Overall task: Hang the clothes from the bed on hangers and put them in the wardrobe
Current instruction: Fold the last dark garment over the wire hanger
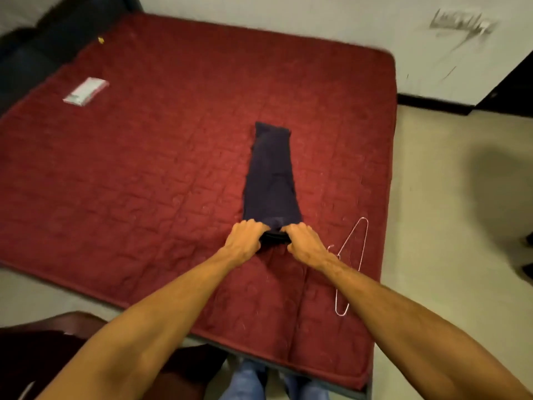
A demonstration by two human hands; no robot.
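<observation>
A dark navy garment, folded into a long narrow strip, lies on the red quilted mattress and runs away from me. My left hand grips its near end on the left side. My right hand grips the same end on the right side, fingers curled over the folded edge. A thin pink wire hanger lies flat on the mattress just right of my right wrist, partly hidden by my forearm. No wardrobe is in view.
A small white and pink packet lies at the far left of the mattress. Dark furniture borders the bed's far left. A dark brown chair or stool stands at my lower left. Pale floor runs along the right.
</observation>
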